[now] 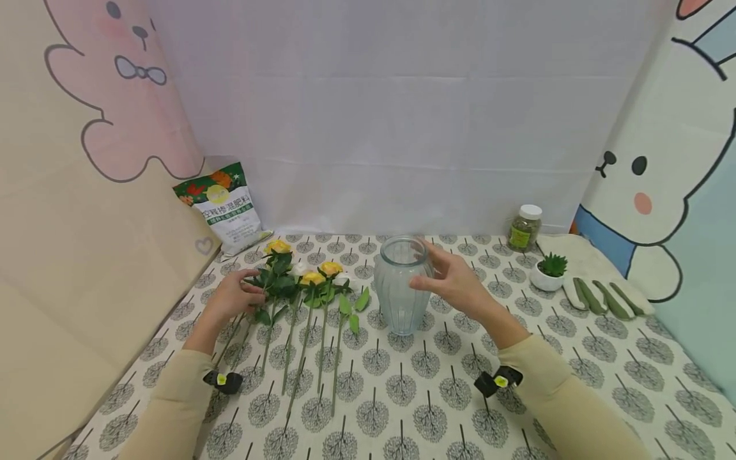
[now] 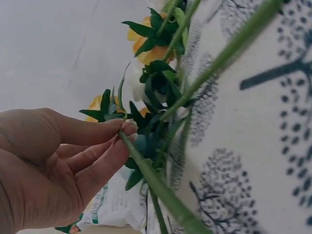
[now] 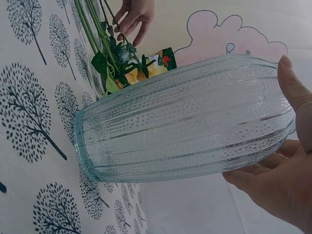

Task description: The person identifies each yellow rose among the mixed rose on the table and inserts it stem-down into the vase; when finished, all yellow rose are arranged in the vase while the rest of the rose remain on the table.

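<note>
Pale curtain (image 1: 368, 153) behind a desk (image 1: 437, 409) dressed in a tree print. At the far left, a printed bag (image 1: 227, 214), leaning back; off to the right, a lidded jar (image 1: 523, 230), a small potted plant (image 1: 548, 276) and a cream-and-green glove (image 1: 583, 259).

Nearer, yellow and white long-stemmed flowers (image 1: 313, 278), laid side by side. Among them, left hand (image 1: 238, 296), thumb and fingers narrowed to pinch one green stem (image 2: 161, 184). To the right of the flowers, a clear ribbed vase (image 1: 399, 297), upright, apparently with its base on the desk. At its upper side, right hand (image 1: 454, 278), thumb in front and fingers curved behind, set wide around the wall; firmness of hold impossible to tell.

Vase probably stiff, fairly heavy and, if glass, slick and breakable; best held below the rim, with support low down if lifted. Flowers likely light, heads easily crushed; better pinched on bare stem, below the leafy part.
</note>
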{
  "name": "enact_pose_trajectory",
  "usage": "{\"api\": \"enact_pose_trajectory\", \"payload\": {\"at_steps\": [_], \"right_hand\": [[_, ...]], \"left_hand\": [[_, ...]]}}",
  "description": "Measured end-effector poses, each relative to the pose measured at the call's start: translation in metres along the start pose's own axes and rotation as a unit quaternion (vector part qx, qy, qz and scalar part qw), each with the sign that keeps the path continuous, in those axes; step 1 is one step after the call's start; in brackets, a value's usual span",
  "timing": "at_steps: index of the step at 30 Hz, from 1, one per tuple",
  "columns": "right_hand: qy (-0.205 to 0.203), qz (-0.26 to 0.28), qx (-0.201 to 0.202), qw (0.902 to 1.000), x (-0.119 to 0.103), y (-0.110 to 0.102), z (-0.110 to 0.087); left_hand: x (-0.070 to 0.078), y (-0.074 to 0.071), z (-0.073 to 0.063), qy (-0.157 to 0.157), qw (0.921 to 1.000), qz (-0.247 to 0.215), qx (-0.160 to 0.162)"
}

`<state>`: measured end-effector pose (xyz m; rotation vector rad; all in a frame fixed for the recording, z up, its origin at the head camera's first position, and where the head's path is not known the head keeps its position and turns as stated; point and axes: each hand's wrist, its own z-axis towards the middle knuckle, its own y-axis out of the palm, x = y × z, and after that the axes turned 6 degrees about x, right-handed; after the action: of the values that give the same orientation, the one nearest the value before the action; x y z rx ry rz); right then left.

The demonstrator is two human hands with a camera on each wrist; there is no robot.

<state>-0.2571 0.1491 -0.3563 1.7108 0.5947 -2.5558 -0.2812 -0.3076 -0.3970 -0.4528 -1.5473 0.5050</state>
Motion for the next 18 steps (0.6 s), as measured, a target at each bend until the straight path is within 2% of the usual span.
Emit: {"api": "enact_pose_trajectory", "payload": {"at_steps": [5,11,18], "right_hand": [[-0.002,-0.002,-0.001,1.0,0.001,-0.001,0.001],[0.002,0.003,-0.001,1.0,0.0,-0.001,0.001],[0.003,0.007,-0.001,1.0,0.001,0.0,0.001]], "left_hand": [[0.005,-0.005,0.001,0.005,0.9988,-0.041,0.026],[0.011,-0.004,-0.002,0.003,0.997,-0.063,0.046],[0.016,-0.006,-0.004,0.011,0.9925,-0.12,0.018]]}}
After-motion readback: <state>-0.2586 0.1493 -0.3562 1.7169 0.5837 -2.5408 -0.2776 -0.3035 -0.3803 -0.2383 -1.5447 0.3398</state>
